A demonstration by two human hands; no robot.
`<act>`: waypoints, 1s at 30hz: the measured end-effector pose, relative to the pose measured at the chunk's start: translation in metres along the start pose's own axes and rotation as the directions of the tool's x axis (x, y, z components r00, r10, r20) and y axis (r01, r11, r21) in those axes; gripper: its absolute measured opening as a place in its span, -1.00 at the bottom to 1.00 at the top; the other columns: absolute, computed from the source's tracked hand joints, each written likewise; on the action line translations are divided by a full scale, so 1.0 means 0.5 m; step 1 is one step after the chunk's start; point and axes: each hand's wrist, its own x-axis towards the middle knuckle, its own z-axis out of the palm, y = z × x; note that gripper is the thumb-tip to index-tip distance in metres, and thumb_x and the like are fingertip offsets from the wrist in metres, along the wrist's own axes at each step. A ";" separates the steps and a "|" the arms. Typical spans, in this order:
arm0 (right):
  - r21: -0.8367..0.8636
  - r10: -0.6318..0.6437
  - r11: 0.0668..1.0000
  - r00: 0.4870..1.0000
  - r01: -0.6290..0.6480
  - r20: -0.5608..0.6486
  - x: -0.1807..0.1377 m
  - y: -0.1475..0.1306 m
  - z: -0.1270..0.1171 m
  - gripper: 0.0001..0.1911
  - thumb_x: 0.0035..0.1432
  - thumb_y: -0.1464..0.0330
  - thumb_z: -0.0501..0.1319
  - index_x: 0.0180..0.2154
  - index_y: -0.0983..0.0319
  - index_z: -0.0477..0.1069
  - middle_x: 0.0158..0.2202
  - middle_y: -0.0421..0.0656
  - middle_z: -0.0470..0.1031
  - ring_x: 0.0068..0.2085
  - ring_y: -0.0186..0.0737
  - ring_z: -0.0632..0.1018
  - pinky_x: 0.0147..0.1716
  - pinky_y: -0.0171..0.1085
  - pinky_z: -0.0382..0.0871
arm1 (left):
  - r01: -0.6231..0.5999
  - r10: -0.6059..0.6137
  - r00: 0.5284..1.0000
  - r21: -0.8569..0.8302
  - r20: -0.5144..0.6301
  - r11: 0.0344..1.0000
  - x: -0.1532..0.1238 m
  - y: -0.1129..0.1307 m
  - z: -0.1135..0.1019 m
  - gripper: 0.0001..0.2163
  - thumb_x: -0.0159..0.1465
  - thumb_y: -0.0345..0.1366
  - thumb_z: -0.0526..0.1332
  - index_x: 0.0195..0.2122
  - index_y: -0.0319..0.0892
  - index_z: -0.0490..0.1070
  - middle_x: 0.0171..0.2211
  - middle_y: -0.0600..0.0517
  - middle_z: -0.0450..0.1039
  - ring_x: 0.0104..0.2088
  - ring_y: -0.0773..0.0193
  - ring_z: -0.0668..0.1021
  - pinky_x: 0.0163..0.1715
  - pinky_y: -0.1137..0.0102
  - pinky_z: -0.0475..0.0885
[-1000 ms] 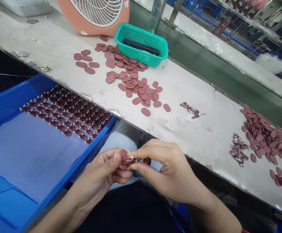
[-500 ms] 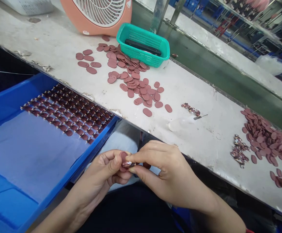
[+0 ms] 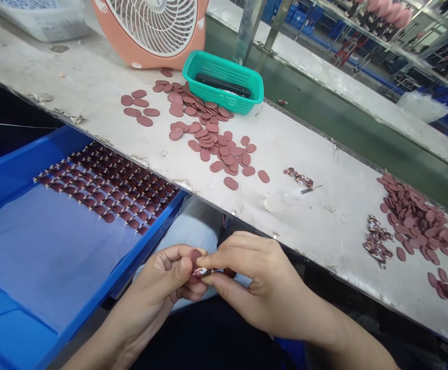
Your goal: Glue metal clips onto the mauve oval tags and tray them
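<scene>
My left hand pinches a maroon oval disc between thumb and fingers, low in the middle of the view. Against the disc's lower part sits a small painted piece, white and dark, gripped by the thumb and fingertips of my right hand. The fingertips partly cover both, so I cannot tell whether they are joined. Beside my left forearm, a blue tray carries rows of maroon ovals with small painted pieces on a pale sheet.
On the worktable lie a middle heap of ovals, a right heap, painted pieces and a thin pointed tool. Behind stand a green basket holding a dark object, an orange fan and a white basket.
The camera view has shifted slightly, so the table things appear a little lower. Both hands keep hold of the disc and the small piece, with barely any shift of the fingers.
</scene>
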 end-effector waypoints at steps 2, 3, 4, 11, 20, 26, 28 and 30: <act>0.001 0.004 1.000 1.000 -0.004 0.000 -0.001 0.000 0.001 -0.87 0.24 0.56 0.26 -0.27 0.23 0.52 -0.35 -0.16 0.62 -0.36 -0.32 0.57 -0.28 -0.33 0.49 | 0.003 -0.003 1.000 0.008 -0.004 1.000 -0.001 0.001 0.004 -0.63 -0.10 0.00 0.57 -0.46 -0.19 0.61 -0.59 0.11 0.48 -0.59 0.42 0.51 -0.53 0.58 0.45; 0.003 0.005 1.000 1.000 -0.005 -0.002 -0.002 0.001 0.001 -0.88 0.24 0.55 0.26 -0.28 0.23 0.52 -0.34 -0.15 0.63 -0.36 -0.31 0.58 -0.28 -0.33 0.49 | 0.003 -0.003 1.000 0.013 -0.003 1.000 -0.001 0.002 0.006 -0.63 -0.09 0.00 0.57 -0.45 -0.19 0.61 -0.59 0.11 0.48 -0.58 0.42 0.51 -0.53 0.58 0.45; 0.007 0.006 1.000 1.000 -0.006 -0.005 -0.003 0.002 0.002 -0.88 0.24 0.55 0.26 -0.27 0.24 0.52 -0.33 -0.14 0.63 -0.35 -0.30 0.59 -0.28 -0.32 0.50 | 0.005 -0.005 1.000 0.017 0.003 1.000 -0.001 0.003 0.007 -0.63 -0.08 0.00 0.57 -0.46 -0.19 0.61 -0.59 0.10 0.48 -0.58 0.42 0.50 -0.53 0.58 0.44; 0.003 -0.006 1.000 0.999 0.007 -0.045 -0.009 0.007 0.007 -0.87 0.23 0.56 0.27 -0.21 0.27 0.55 -0.33 -0.12 0.63 -0.34 -0.28 0.60 -0.29 -0.33 0.51 | -0.002 0.003 1.000 0.026 -0.007 1.000 -0.001 0.005 0.008 -0.62 -0.08 0.00 0.56 -0.44 -0.21 0.61 -0.55 0.10 0.50 -0.58 0.43 0.51 -0.51 0.57 0.46; -0.017 -0.034 0.999 0.997 0.033 -0.075 -0.005 0.012 0.011 -0.87 0.22 0.54 0.29 -0.18 0.29 0.55 -0.33 -0.12 0.62 -0.35 -0.30 0.58 -0.29 -0.34 0.51 | -0.031 0.032 0.999 0.035 -0.018 0.999 0.000 0.005 0.008 -0.62 -0.06 0.02 0.55 -0.43 -0.20 0.61 -0.58 0.10 0.49 -0.58 0.42 0.49 -0.51 0.56 0.47; -0.035 -0.022 0.999 0.998 0.020 -0.058 -0.003 0.008 0.009 -0.86 0.24 0.52 0.28 -0.17 0.26 0.55 -0.32 -0.13 0.63 -0.34 -0.29 0.58 -0.30 -0.34 0.53 | -0.037 0.037 0.999 0.023 -0.009 0.999 0.000 0.007 0.011 -0.64 -0.04 -0.01 0.55 -0.42 -0.20 0.62 -0.59 0.09 0.51 -0.58 0.41 0.49 -0.52 0.56 0.46; -0.041 -0.029 0.999 0.998 0.026 -0.058 -0.002 0.007 0.010 -0.86 0.23 0.53 0.28 -0.17 0.27 0.55 -0.33 -0.13 0.63 -0.35 -0.29 0.58 -0.30 -0.34 0.52 | -0.048 0.048 0.999 0.020 -0.006 0.999 -0.001 0.007 0.014 -0.65 -0.04 -0.01 0.55 -0.43 -0.19 0.63 -0.58 0.08 0.51 -0.58 0.42 0.48 -0.51 0.56 0.46; -0.042 -0.030 0.999 0.998 0.028 -0.060 -0.002 0.006 0.010 -0.85 0.23 0.54 0.28 -0.17 0.27 0.56 -0.32 -0.12 0.63 -0.34 -0.29 0.58 -0.30 -0.34 0.52 | -0.054 0.054 0.999 0.019 -0.002 0.998 -0.003 0.007 0.015 -0.65 -0.03 -0.01 0.55 -0.42 -0.19 0.63 -0.58 0.08 0.52 -0.58 0.41 0.49 -0.50 0.56 0.47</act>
